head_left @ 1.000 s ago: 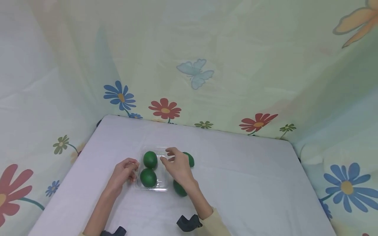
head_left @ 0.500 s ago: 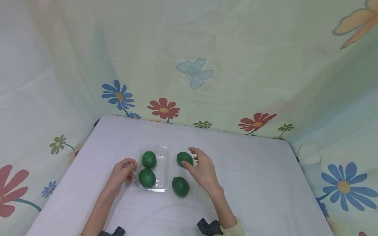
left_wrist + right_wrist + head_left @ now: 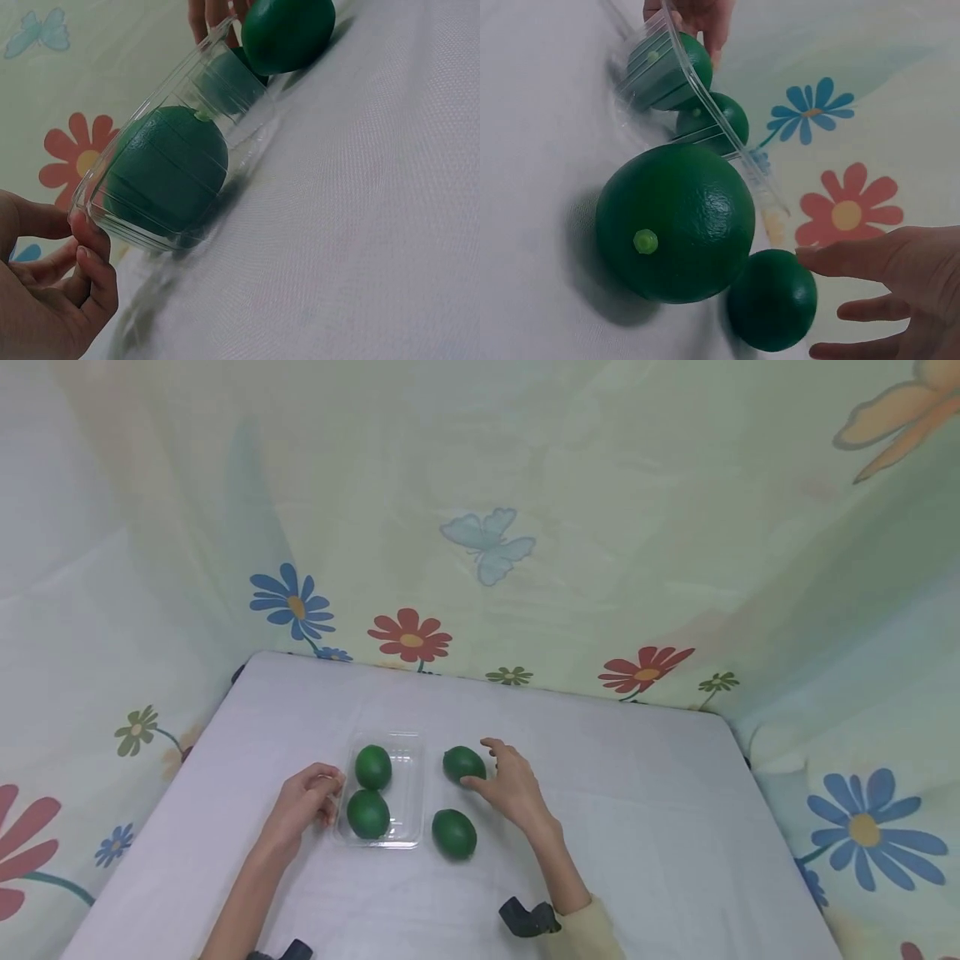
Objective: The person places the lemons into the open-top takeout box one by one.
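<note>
Your left hand (image 3: 303,802) pinches the left rim of the clear plastic box (image 3: 408,793) between thumb and curled fingers, which seems meant to steady it on the table (image 3: 660,810). Two green fruits sit inside along the left side of the box: the far green fruit (image 3: 372,767) and, just in front of it and apparently touching it, the near green fruit (image 3: 368,814). Two more lie on the table to the right of the box: the far loose fruit (image 3: 461,763) and the near loose fruit (image 3: 454,835), which is well short of the first and turns its pale stem nub toward the right wrist camera.

Your right hand (image 3: 517,789) is released and grasps nothing. It stands at the right of the far loose fruit, fingers spread, the thumb right at the fruit's edge; you cannot be sure from these views whether it touches.

The step in hand looks like reaching for that far loose fruit. The next move would seem to call for bringing the fingers round its back and closing them against the thumb, without knocking this round, smooth fruit into rolling.
</note>
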`<state>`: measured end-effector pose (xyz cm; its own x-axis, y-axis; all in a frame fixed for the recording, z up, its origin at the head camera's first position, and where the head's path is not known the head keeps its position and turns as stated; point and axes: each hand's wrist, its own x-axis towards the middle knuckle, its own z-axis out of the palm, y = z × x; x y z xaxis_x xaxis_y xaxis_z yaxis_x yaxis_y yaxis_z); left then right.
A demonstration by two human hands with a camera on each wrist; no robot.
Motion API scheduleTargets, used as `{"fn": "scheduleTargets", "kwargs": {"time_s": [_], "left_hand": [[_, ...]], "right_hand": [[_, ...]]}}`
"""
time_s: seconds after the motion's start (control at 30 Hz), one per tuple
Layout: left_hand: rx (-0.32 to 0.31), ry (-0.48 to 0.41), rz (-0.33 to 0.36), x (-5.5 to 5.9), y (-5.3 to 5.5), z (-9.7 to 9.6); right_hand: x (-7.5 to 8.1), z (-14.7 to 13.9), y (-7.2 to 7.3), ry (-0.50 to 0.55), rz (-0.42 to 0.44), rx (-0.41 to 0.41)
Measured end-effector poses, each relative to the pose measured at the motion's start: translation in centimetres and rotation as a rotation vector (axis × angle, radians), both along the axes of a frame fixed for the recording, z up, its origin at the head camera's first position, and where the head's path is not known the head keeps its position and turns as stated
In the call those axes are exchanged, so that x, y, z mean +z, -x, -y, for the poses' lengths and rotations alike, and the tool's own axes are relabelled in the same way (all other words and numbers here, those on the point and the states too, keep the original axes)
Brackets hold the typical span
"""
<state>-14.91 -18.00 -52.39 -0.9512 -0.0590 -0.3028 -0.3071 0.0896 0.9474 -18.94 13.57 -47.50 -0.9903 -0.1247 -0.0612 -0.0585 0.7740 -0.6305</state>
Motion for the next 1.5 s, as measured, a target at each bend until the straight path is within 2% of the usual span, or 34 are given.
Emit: {"fn": "scheduleTargets", "kwargs": {"time_s": [0.37,0.6,0.83,1.1,1.5], "left_hand": [[0.004,-0.003,0.008,0.0,-0.2,0.2],[0.001,-0.007,-0.002,0.3,-0.1,-0.1],[0.0,0.005,-0.007,0.3,-0.1,-0.2],[0.004,0.006,-0.008,0.3,-0.1,-0.2],[-0.001,0.009,-0.003,0.0,-0.1,-0.1]], "right_hand": [[-1.0,1.9,2.3,-0.029,0.106,0.046],[-1.0,2.4,2.8,-0.099,0.113,0.09],[-1.1,2.4,2.7,-0.095,0.107,0.085],[-1.2,2.1,2.2,-0.043,0.095,0.042],[0.1,0.5,0.0,0.028,0.059,0.02]]}}
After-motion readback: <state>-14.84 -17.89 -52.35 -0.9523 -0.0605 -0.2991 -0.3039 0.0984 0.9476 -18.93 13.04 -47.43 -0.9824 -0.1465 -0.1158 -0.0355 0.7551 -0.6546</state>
